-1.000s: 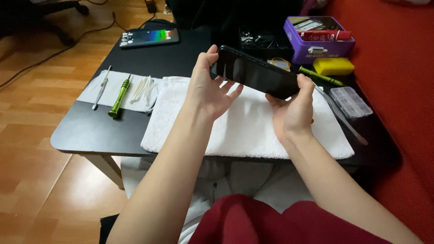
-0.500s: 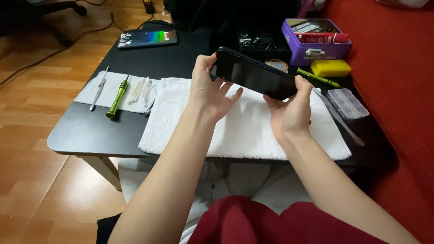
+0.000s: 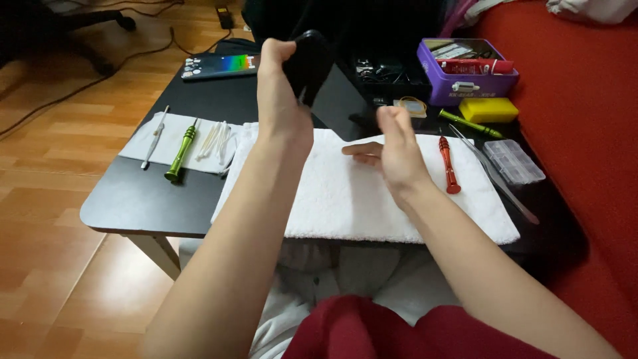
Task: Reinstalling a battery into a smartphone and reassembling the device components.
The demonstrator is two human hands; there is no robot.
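the left hand (image 3: 282,93) is lifted up over the far part of the white towel (image 3: 345,193). its fingers are curled tight around the top end of a flat black device (image 3: 325,83), most likely a phone or a small tablet. the device hangs tilted in the air, above the table (image 3: 133,199), near the middle of its far edge. its low end points down at the towel.

the right hand (image 3: 395,149) holds nothing. it floats just over the towel, a little to the right of the device. its fingers are loosely bent and its thumb sticks out to the left.

a red screwdriver (image 3: 448,163) lies on the right end of the towel. thin metal tweezers (image 3: 495,176) and a clear little box (image 3: 513,161) lie by the right edge of the table. a green screwdriver (image 3: 181,151) rests on a small cloth at the left edge.

to do this well, i think the empty hand should come under the low end, so the device cannot slip. keep it over the soft towel and hold it by its edges, not its glass.
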